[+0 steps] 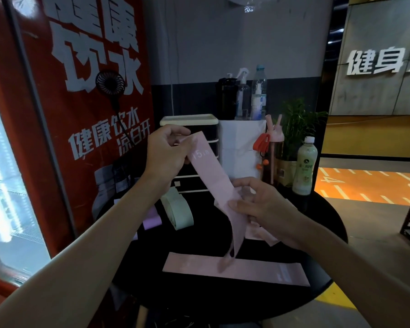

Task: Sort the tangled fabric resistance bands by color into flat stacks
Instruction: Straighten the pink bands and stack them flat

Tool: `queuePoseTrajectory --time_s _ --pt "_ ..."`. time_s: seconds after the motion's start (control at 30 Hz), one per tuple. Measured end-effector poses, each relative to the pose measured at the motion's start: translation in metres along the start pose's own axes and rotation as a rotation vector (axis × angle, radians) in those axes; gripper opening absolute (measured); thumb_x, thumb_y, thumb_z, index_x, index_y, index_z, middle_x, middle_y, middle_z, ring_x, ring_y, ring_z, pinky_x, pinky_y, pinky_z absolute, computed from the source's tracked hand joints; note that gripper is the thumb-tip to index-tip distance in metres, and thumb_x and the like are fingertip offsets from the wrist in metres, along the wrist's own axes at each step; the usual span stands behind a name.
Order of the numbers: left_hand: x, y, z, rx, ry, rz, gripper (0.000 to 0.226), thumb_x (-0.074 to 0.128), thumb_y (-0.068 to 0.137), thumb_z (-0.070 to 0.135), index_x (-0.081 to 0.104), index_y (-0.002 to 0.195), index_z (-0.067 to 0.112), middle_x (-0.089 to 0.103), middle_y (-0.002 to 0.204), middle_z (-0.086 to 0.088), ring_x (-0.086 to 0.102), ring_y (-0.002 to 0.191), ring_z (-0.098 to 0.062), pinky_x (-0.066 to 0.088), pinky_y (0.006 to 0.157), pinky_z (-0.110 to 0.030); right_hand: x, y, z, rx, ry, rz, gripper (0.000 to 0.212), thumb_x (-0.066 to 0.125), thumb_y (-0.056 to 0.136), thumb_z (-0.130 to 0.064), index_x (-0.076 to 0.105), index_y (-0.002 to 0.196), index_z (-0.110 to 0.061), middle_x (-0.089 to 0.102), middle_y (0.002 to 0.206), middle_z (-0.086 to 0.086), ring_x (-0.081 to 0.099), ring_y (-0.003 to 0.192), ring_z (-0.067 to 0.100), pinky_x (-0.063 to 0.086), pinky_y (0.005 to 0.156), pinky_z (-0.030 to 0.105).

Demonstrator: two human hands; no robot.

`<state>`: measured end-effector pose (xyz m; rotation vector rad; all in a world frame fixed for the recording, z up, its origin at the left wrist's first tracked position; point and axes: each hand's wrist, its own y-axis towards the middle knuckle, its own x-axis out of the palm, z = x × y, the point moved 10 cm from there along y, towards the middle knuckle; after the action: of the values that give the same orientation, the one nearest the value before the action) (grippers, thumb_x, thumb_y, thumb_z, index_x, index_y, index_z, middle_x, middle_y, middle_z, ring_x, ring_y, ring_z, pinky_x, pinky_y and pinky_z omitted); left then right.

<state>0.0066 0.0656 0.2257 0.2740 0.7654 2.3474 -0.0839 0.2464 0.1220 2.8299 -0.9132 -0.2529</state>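
Pink band in the air: the held pink band (211, 171) is stretched on a slant between both hands, above the middle of the worktop (199, 301). White "15 LB" print shows near its upper end. Its lower part twists into a narrow loop that hangs down to the flat pink band (265, 272).
Left hand: the left hand (166, 150) is the higher and farther one, its forearm rising from the lower left and its back turned to the camera. Thumb and curled fingers (186, 159) pinch the band's upper end.
Right hand: the right hand (263, 202) is lower and nearer, its forearm coming in from the lower right with the wrist bent inward. The thumb lies across the band and the fingers curl behind it, gripping the band's lower part.
Pink stack: the flat pink band lies spread out along the worktop's near edge.
Loose pink: crumpled pink bands (258, 233) lie toward the right edge, partly hidden by the right hand.
Other colours: green bands (178, 210) lie looped toward the left edge. Just beside them is a purple band (152, 220), partly behind the left forearm.
Far edge: a drawer unit (189, 120), a milky bottle (304, 171) and a plant (296, 119).
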Motion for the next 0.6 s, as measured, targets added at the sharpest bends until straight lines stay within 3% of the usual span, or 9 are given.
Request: queuePoseTrajectory --time_s 0.17,0.27,0.37,0.43,0.53,0.6 --pt "-0.03 -0.009 -0.023 -0.02 0.042 0.075 0.011 0.068 0.091 0.003 0.063 0.094 0.012 0.067 0.084 -0.007 0.066 0.063 -0.006 0.056 0.055 -0.023 -0.016 -0.015 0.034 0.09 -0.054 -0.029 0.033 0.066 0.091 -0.009 0.059 0.122 -0.018 0.07 0.104 0.017 0.07 0.087 0.024 0.055 0.072 0.031" --pt "-0.048 -0.018 -0.044 -0.067 0.076 0.126 0.014 0.067 0.091 0.001 0.062 0.09 0.014 0.065 0.081 -0.008 0.064 0.056 -0.005 0.054 0.051 -0.021 -0.032 -0.026 0.049 0.129 -0.08 0.008 0.029 0.067 0.088 -0.008 0.063 0.115 -0.016 0.073 0.104 0.006 0.071 0.094 0.022 0.054 0.076 0.03" --pt "-0.056 -0.033 -0.064 -0.085 0.09 0.125 0.014 0.065 0.091 -0.003 0.063 0.088 0.01 0.062 0.078 -0.01 0.062 0.059 -0.007 0.054 0.05 -0.02 -0.047 -0.037 0.066 0.178 -0.044 0.035 0.032 0.07 0.083 -0.014 0.063 0.114 -0.009 0.072 0.102 0.015 0.068 0.092 0.035 0.052 0.081 0.041" --pt "-0.058 -0.045 -0.076 -0.076 0.13 0.109 0.009 0.065 0.091 -0.004 0.063 0.094 0.004 0.06 0.078 -0.009 0.059 0.058 0.0 0.049 0.051 -0.014 -0.062 -0.044 0.075 0.185 -0.065 0.104 0.019 0.067 0.088 -0.008 0.068 0.106 -0.014 0.071 0.099 0.018 0.067 0.092 0.037 0.047 0.084 0.046" --pt "-0.064 -0.064 -0.102 -0.131 0.161 0.089 0.008 0.066 0.092 0.001 0.065 0.097 0.007 0.064 0.088 -0.013 0.064 0.07 -0.01 0.055 0.057 -0.024 -0.08 -0.055 0.088 0.198 -0.127 0.173 0.018 0.066 0.089 -0.006 0.069 0.103 -0.018 0.065 0.11 0.024 0.063 0.103 0.042 0.046 0.086 0.046" --pt "-0.065 -0.079 -0.119 -0.177 0.197 0.048 0.01 0.067 0.092 0.004 0.066 0.093 0.014 0.067 0.089 -0.011 0.063 0.066 -0.012 0.055 0.055 -0.025 -0.088 -0.062 0.095 0.194 -0.156 0.218 0.02 0.072 0.085 -0.01 0.068 0.103 -0.016 0.066 0.109 0.023 0.062 0.104 0.04 0.048 0.088 0.046"
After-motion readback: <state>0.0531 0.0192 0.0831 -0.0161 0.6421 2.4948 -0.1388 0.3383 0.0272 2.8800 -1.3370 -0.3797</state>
